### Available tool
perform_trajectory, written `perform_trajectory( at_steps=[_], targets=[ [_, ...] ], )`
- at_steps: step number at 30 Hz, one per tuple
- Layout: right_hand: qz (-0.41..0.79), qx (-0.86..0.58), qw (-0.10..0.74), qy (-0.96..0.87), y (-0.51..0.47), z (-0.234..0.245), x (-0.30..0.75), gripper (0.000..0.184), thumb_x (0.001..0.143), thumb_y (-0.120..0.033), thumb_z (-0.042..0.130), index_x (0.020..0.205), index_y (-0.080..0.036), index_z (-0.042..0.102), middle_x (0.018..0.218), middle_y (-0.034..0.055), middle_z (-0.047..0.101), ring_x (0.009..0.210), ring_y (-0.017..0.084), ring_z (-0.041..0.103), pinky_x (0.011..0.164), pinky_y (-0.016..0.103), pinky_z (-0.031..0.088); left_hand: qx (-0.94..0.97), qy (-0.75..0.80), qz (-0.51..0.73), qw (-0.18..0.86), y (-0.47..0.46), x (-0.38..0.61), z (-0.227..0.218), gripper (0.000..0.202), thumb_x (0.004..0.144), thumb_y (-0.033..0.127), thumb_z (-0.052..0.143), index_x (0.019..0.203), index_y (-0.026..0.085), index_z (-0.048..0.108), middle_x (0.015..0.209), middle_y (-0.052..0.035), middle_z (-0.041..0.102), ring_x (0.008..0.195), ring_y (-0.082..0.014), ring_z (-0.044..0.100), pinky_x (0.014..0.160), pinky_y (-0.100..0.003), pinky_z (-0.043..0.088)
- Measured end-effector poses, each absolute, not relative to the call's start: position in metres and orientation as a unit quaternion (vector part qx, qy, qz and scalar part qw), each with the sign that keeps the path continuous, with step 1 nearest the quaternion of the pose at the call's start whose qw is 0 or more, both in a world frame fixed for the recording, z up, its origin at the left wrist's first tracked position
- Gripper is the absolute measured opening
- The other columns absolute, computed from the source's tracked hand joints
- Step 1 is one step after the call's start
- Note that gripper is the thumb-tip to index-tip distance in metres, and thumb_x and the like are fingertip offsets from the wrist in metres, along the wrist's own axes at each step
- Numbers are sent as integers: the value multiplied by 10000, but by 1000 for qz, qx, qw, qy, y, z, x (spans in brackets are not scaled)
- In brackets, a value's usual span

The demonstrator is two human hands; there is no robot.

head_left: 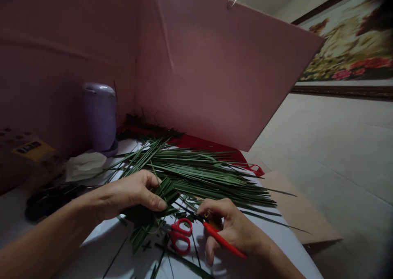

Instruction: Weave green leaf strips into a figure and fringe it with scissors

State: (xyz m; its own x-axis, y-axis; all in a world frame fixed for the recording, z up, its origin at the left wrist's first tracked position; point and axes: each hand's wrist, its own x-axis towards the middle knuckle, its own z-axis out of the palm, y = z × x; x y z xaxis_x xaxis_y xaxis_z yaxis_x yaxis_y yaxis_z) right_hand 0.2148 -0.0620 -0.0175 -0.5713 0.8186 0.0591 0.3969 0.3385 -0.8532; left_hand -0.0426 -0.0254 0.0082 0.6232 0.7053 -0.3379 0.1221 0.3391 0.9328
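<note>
Head view: the left hand [135,195] grips a folded green leaf piece [169,191], its thumb laid along the near edge. Taking that piece as the middle of the clock, the right hand [231,225] is between three and four o'clock, its fingers and thumb curled around orange-handled pliers [219,237]. The dark tips point back towards the leaf piece, but shadow hides whether they touch it or how far apart they stand.

Long leaf strips [202,166] fan across the table [278,225] from about eleven to three o'clock. Red-handled scissors [175,231] lie between five and six o'clock, and loose leaf scraps [139,239] lie near seven. Further off, a white tissue [84,166] is between nine and ten, with a purple container [101,115] near half past ten.

The folds seem to depend on the left thumb, so if its pinch slackened they might spring apart. The pliers are near that thumb; a slip of the right hand could nip skin or split the leaf along its grain. The scissors sit just below both hands, and a dropping wrist could knock them. The strips crowd the space beyond the fingers, so a sideways sweep might catch their ends and drag several out of line.
</note>
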Motion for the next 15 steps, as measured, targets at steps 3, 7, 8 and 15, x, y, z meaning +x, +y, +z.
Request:
perform_trajectory(
  at_steps=[3, 7, 8, 15],
  targets=[
    [429, -386, 249, -777, -62, -19, 213, 407, 487, -364, 813, 729, -179, 541, 502, -102, 329, 447, 51, 248, 400, 197, 183, 535, 390, 206, 720, -24, -41, 5, 228, 500, 268, 778, 656, 130, 686, 573, -30, 657, 435, -128, 564, 429, -229, 460],
    [434, -375, 268, -774, -62, -18, 210, 340, 559, -396, 771, 702, -162, 569, 515, -83, 374, 451, 52, 222, 396, 204, 167, 535, 392, 212, 718, -25, -41, 7, 221, 487, 253, 778, 644, 128, 685, 570, -25, 654, 445, -121, 559, 426, -220, 453],
    [435, -372, 272, -773, -62, -18, 210, 343, 555, -400, 772, 698, -158, 577, 524, -79, 387, 451, 50, 226, 398, 205, 171, 535, 391, 214, 718, -25, -41, 8, 214, 488, 246, 777, 640, 128, 682, 569, -23, 653, 449, -119, 558, 425, -216, 450],
    [426, -371, 291, -772, -61, -22, 212, 336, 508, -287, 815, 723, -155, 593, 550, -81, 383, 466, 46, 248, 416, 204, 181, 536, 383, 222, 719, -28, -43, 10, 205, 543, 241, 762, 678, 123, 662, 602, -26, 651, 474, -122, 564, 445, -216, 432]
  ],
)
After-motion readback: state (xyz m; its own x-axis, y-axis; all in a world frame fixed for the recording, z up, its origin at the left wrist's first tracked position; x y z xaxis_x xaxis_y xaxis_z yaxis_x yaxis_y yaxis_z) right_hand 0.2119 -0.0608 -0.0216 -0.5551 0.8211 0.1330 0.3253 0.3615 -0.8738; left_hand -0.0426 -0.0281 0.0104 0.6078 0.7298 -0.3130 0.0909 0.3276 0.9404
